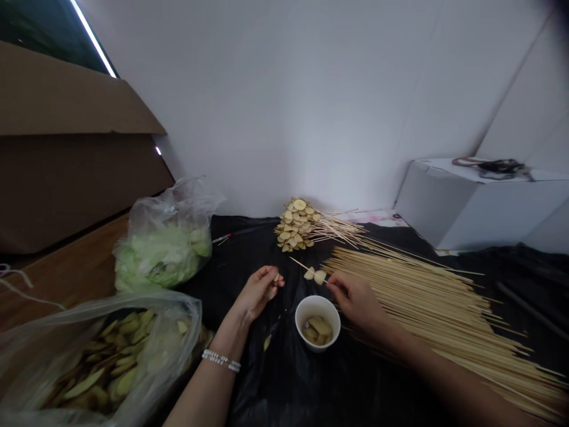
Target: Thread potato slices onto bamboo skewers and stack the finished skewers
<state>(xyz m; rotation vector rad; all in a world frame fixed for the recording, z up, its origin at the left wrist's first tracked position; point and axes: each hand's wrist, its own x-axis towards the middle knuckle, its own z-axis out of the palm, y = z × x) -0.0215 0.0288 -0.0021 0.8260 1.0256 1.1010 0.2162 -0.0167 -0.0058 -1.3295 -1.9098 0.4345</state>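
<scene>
My right hand [358, 299] pinches a thin wooden skewer [299, 263] that points up and left. Two pale potato slices [315, 276] are threaded near its middle. Left of the skewer's tip, my left hand [261, 289] is closed, with a small potato slice [276, 277] between thumb and fingers. Below the skewer stands a white cup [299, 323] with several potato slices [318, 330] in it. Behind my hands lies a pile of loaded potato skewers [296, 225], their sticks reaching right.
Many bare skewers [427, 302] spread over the black plastic sheet [275, 391] at right. On the left are an open clear bag [178, 367] of potato slices and a bag of cut cabbage [162, 255]. A white box [444, 201] stands at back right, a cardboard box [75, 172] at left.
</scene>
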